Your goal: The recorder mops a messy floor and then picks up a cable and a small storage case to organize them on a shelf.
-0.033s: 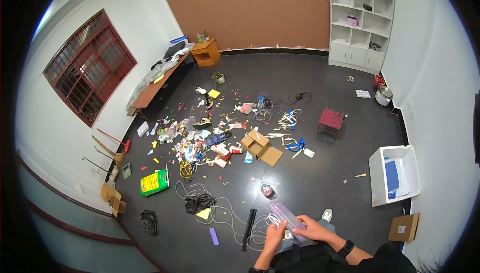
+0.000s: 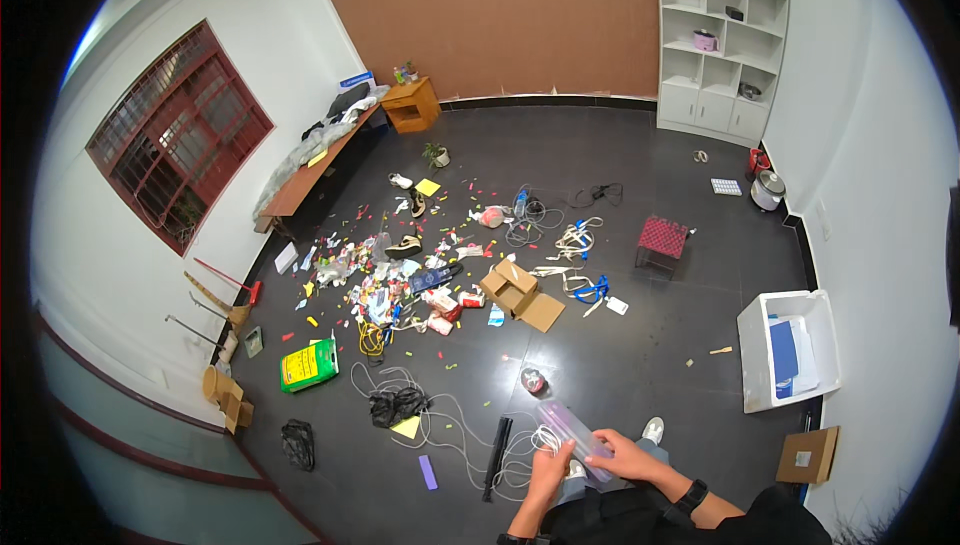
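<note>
My left hand (image 2: 549,471) is closed on a loosely bundled white cable (image 2: 545,438), held low in front of my body. Strands of the same pale colour trail on the floor beside it. In my right hand (image 2: 624,457) is a long, clear plastic box (image 2: 562,419) with a purplish tint, tilted away from me. The box lies right against the left hand's fingers; whether that hand also grips it, I cannot tell. Just beyond its far end a dark and red round object (image 2: 534,380) sits on the floor. A black folded rod-like thing (image 2: 497,458) lies to the left.
Scraps and rubbish (image 2: 375,290) cover the floor ahead left, beside an open cardboard box (image 2: 520,295). Grey cable and a black plastic bag (image 2: 398,406) lie nearer. A red woven stool (image 2: 662,237) stands ahead right, and a white foam bin (image 2: 790,350) by the right wall.
</note>
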A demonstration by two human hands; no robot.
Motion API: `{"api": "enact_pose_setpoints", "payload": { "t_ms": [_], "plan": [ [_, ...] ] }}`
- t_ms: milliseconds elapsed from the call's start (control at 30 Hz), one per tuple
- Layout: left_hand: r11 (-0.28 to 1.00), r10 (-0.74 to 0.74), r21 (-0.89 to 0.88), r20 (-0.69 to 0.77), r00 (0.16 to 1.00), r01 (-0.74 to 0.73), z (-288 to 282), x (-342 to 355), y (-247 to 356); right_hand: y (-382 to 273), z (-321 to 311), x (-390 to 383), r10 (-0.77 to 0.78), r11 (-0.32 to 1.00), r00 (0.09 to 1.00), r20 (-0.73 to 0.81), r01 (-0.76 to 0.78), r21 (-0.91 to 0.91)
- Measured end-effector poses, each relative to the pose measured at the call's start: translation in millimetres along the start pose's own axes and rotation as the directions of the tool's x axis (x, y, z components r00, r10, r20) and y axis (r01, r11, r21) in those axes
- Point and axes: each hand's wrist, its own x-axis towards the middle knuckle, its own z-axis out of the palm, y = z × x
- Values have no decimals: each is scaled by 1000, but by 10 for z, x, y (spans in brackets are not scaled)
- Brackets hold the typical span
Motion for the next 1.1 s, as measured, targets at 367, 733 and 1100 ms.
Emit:
{"api": "enact_pose_setpoints", "payload": {
  "t_ms": [367,733,1100],
  "plan": [
    [997,-30,68,100,994,23,1508,734,9,61,-1692,60,12,996,1000,6,-13,92],
    [996,-50,82,198,979,35,2727,1123,15,205,-2832,-64,-126,985,988,-85,135,111],
    [959,-235,242,373,898,150,3654,1955,-31,298,-3779,-83,21,980,952,-305,41,195]
  ]
}}
